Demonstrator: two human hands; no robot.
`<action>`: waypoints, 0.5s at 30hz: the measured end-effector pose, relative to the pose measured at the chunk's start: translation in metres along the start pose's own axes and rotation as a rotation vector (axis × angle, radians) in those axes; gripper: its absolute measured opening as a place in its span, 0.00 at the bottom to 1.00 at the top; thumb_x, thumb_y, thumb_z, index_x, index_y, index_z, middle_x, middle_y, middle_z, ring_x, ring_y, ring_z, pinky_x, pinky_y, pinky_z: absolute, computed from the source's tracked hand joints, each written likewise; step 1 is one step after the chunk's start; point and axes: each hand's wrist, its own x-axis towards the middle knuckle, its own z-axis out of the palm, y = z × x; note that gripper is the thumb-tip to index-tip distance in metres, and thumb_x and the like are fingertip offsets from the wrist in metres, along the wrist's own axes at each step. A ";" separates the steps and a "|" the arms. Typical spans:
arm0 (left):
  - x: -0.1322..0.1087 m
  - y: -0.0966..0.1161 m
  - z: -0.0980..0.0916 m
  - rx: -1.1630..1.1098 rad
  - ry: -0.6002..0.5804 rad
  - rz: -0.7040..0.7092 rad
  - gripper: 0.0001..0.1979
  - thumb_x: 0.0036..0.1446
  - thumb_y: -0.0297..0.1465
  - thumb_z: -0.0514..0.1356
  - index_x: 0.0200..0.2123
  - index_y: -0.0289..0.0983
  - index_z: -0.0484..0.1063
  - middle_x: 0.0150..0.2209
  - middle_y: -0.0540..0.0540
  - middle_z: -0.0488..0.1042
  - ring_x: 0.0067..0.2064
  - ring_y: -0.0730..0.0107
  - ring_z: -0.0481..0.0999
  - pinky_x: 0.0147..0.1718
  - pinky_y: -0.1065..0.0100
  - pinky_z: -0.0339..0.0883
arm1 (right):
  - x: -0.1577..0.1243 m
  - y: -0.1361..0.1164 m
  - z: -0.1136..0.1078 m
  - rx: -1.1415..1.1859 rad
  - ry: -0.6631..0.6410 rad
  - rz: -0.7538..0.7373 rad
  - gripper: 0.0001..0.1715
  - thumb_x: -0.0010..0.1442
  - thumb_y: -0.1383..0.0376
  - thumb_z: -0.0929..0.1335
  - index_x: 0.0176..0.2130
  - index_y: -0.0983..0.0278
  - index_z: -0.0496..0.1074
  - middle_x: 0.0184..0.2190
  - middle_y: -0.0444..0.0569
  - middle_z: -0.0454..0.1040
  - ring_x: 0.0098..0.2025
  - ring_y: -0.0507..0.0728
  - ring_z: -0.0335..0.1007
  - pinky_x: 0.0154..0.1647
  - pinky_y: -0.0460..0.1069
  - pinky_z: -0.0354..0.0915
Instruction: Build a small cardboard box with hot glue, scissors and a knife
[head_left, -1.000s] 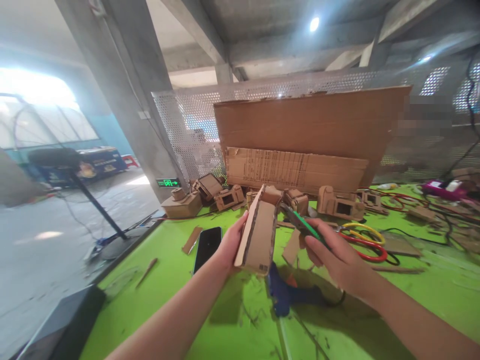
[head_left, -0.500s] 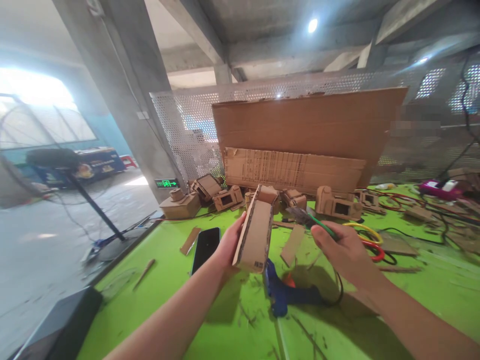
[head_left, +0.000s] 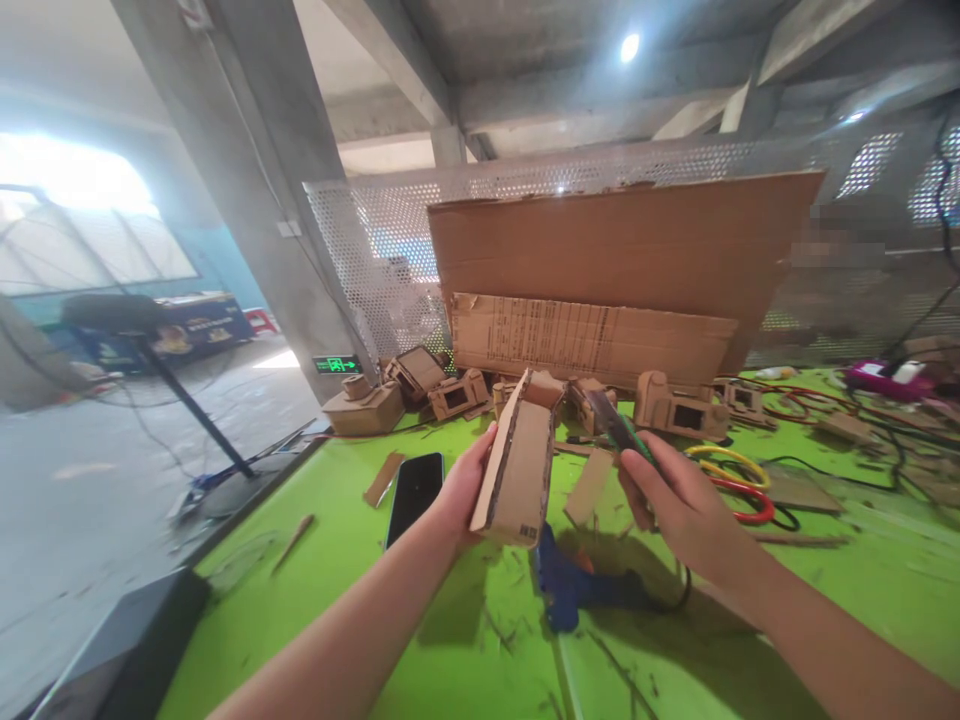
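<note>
My left hand [head_left: 459,490] grips a narrow open-topped cardboard box [head_left: 523,465] by its left side, tilted up above the table. In my right hand [head_left: 679,490] is a green-handled utility knife [head_left: 626,435]; its blade points up and left, apart from the box. Beneath the box lies a blue glue gun [head_left: 562,590] with a dark cable. A loose cardboard strip [head_left: 589,487] rests on the table between box and knife. The box hides most of my left fingers.
On the green table [head_left: 315,620], a phone [head_left: 415,490] lies left of the box. Several cardboard models, including a camera-like one [head_left: 679,405], line the back before a large cardboard sheet [head_left: 622,260]. Cable ties or coloured wires [head_left: 731,470] lie to the right. Cardboard scraps are scattered about.
The knife has turned in my right hand, its blade now pointing more steeply upward. The box stays in my left hand, almost unmoved. The whole view has shifted slightly.
</note>
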 end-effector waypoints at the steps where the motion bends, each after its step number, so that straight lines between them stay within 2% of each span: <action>1: 0.000 0.000 0.000 0.010 0.008 0.001 0.24 0.69 0.46 0.54 0.47 0.30 0.78 0.33 0.38 0.82 0.24 0.61 0.79 0.23 0.64 0.73 | 0.000 0.000 0.000 -0.004 0.011 -0.011 0.25 0.70 0.42 0.62 0.35 0.58 0.67 0.20 0.38 0.61 0.21 0.52 0.56 0.21 0.47 0.54; 3: -0.001 0.000 0.002 0.022 0.018 0.000 0.25 0.69 0.46 0.53 0.46 0.29 0.78 0.32 0.37 0.82 0.24 0.61 0.79 0.22 0.64 0.73 | 0.000 -0.001 -0.002 -0.061 0.025 -0.058 0.24 0.70 0.43 0.64 0.34 0.59 0.66 0.21 0.38 0.58 0.21 0.51 0.52 0.20 0.47 0.50; 6: -0.002 0.001 0.003 0.012 0.030 0.004 0.25 0.70 0.45 0.53 0.44 0.28 0.78 0.31 0.38 0.82 0.24 0.62 0.79 0.22 0.64 0.72 | -0.001 -0.002 -0.005 -0.154 0.044 -0.141 0.25 0.69 0.44 0.65 0.31 0.60 0.67 0.22 0.40 0.57 0.24 0.52 0.52 0.22 0.47 0.50; 10: -0.002 0.001 0.004 -0.001 0.035 -0.001 0.25 0.70 0.45 0.52 0.45 0.29 0.78 0.31 0.38 0.82 0.23 0.62 0.79 0.22 0.65 0.72 | -0.001 0.002 -0.005 -0.068 0.060 -0.109 0.25 0.69 0.45 0.65 0.30 0.60 0.66 0.20 0.39 0.58 0.22 0.51 0.52 0.20 0.46 0.49; 12: -0.003 0.002 0.004 -0.011 0.039 0.006 0.25 0.70 0.45 0.52 0.47 0.29 0.78 0.31 0.39 0.82 0.24 0.61 0.79 0.21 0.64 0.72 | -0.001 0.002 -0.004 -0.061 0.017 -0.095 0.22 0.70 0.46 0.65 0.35 0.59 0.71 0.23 0.42 0.68 0.22 0.53 0.60 0.21 0.46 0.57; 13: -0.003 0.003 0.005 -0.021 0.042 0.008 0.24 0.70 0.45 0.52 0.47 0.30 0.78 0.31 0.39 0.82 0.25 0.60 0.80 0.21 0.64 0.72 | -0.002 0.002 -0.004 -0.089 -0.018 -0.107 0.20 0.71 0.47 0.64 0.41 0.59 0.73 0.27 0.46 0.74 0.25 0.55 0.67 0.25 0.47 0.63; 15: -0.005 0.005 0.006 -0.053 0.031 -0.004 0.25 0.70 0.46 0.53 0.46 0.30 0.78 0.31 0.39 0.82 0.25 0.60 0.80 0.22 0.63 0.74 | -0.003 -0.001 -0.005 -0.184 -0.108 -0.182 0.20 0.72 0.51 0.64 0.56 0.58 0.73 0.43 0.52 0.81 0.38 0.60 0.78 0.42 0.52 0.72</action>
